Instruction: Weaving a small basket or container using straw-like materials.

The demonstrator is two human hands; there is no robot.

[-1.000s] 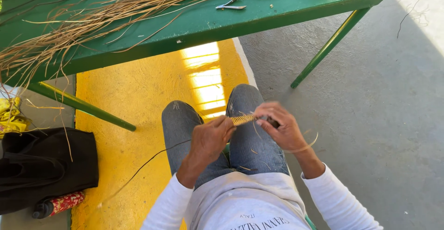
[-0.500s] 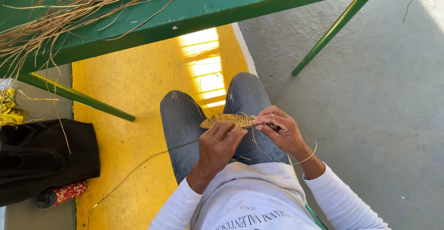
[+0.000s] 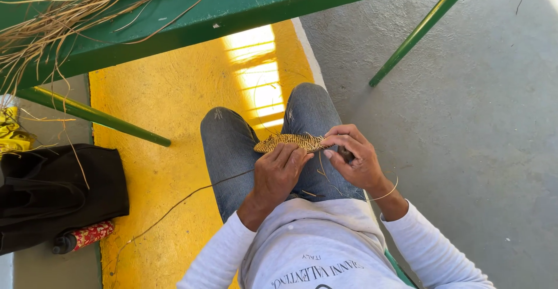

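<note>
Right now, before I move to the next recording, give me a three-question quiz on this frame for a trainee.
1. True or false: both hands grip the woven straw strip above the person's lap.
2. What lies on the green table? A) loose dry straw B) folded cloth C) a stack of plates
3. Name the dark thing on the floor at the left of the view.

Key
1. True: the left hand and the right hand hold it between them.
2. A: loose dry straw.
3. A black bag, with a red patterned bottle beside it.
</note>
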